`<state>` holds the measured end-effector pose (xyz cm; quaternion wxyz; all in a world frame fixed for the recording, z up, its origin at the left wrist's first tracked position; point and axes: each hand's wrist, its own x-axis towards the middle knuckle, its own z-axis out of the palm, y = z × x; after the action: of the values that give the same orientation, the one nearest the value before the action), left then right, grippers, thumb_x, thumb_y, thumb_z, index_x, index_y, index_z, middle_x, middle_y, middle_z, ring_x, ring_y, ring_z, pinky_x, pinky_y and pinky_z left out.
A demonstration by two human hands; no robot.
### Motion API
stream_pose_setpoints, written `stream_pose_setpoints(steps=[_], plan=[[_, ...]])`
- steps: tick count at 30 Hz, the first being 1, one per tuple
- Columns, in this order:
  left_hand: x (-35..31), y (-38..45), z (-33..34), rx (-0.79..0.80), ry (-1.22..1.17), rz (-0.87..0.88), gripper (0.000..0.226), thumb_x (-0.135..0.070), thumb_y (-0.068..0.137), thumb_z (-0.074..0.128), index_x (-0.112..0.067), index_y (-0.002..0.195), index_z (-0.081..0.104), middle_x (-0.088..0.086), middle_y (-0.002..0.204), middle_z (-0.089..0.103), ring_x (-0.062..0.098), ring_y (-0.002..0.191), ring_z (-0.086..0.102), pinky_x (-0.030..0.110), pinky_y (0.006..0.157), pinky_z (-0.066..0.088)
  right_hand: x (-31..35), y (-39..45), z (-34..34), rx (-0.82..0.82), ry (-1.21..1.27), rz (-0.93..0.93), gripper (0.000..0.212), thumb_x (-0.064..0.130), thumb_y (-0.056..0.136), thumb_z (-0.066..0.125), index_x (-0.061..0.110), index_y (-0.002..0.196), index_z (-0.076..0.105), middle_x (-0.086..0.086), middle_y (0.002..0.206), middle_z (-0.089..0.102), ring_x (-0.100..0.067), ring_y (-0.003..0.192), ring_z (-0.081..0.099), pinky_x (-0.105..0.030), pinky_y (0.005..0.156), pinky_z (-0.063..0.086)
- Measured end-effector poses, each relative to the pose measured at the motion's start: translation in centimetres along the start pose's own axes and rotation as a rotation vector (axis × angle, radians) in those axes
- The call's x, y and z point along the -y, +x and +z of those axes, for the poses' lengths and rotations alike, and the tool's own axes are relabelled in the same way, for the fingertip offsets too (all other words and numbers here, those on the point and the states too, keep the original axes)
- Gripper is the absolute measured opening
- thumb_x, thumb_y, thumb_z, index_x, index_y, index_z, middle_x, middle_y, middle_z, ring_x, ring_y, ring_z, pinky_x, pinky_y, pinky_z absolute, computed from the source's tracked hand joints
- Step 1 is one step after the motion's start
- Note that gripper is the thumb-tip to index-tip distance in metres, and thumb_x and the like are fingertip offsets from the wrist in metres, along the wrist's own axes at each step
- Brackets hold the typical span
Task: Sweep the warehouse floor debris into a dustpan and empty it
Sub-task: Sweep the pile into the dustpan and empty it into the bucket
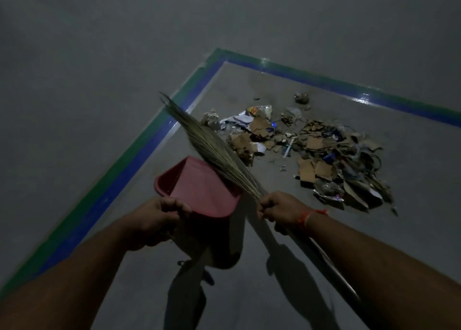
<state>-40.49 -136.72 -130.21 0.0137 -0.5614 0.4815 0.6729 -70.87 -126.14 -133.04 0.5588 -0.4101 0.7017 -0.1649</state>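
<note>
A red plastic dustpan [199,187] hangs in the air in front of me, empty, its near edge gripped by my left hand [159,217]. My right hand [279,208] grips a grass broom [212,145] where the bristles meet the handle; the bristles fan up and to the left over the dustpan. The metal handle runs back along my right forearm. A pile of debris [306,150], torn cardboard, paper and plastic wrappers, lies on the grey floor beyond and to the right of the dustpan.
Blue and green floor tape [139,152] marks a corner around the swept area, running up the left side and across the back. Bare grey concrete lies outside it. Shadows of my arms, dustpan and broom fall on the floor below.
</note>
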Motion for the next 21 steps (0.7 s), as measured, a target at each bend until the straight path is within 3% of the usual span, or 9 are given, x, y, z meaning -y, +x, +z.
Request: stream_pose_setpoints(steps=[7,11,15,21], plan=[[-3.9,3.9,3.6,0.167,0.064,0.102,0.029,0.007,0.098,0.043,0.000,0.118,0.063,0.008,0.070,0.063,0.013,0.050,0.051,0.022,0.042,0.039,-6.7,-1.0,-2.8,-0.082,0.028,-0.066,0.029,-0.004,0.088,0.047,0.009,0.075,0.069,-0.007,0.066,0.057,-0.019,0.044,0.050,-0.027,0.042,0.042],[-5.0,5.7,6.3,0.230,0.090,0.158,0.030,0.009,0.098,0.043,0.000,0.117,0.063,0.009,0.071,0.062,0.015,0.051,0.047,0.024,0.042,0.037,-9.6,-3.8,-4.8,-0.209,0.014,-0.066,0.028,-0.001,0.085,0.048,0.012,0.073,0.070,-0.009,0.067,0.057,-0.017,0.052,0.053,-0.029,0.049,0.046],[-5.0,5.9,8.8,0.304,0.078,0.204,0.028,0.010,0.098,0.044,0.004,0.119,0.062,0.013,0.074,0.059,0.016,0.053,0.045,0.023,0.043,0.035,-10.6,-8.1,-6.8,-0.308,0.063,-0.021,0.028,-0.006,0.088,0.044,0.003,0.078,0.068,-0.009,0.064,0.053,-0.009,0.039,0.047,-0.021,0.040,0.038],[-4.0,7.2,10.4,0.374,0.082,0.203,0.026,0.010,0.098,0.046,0.004,0.117,0.063,0.012,0.070,0.055,0.016,0.052,0.041,0.022,0.043,0.033,-11.8,-12.3,-8.6,-0.338,0.116,-0.039,0.027,-0.004,0.092,0.044,0.005,0.077,0.064,-0.007,0.065,0.050,-0.015,0.044,0.048,-0.025,0.043,0.042]])
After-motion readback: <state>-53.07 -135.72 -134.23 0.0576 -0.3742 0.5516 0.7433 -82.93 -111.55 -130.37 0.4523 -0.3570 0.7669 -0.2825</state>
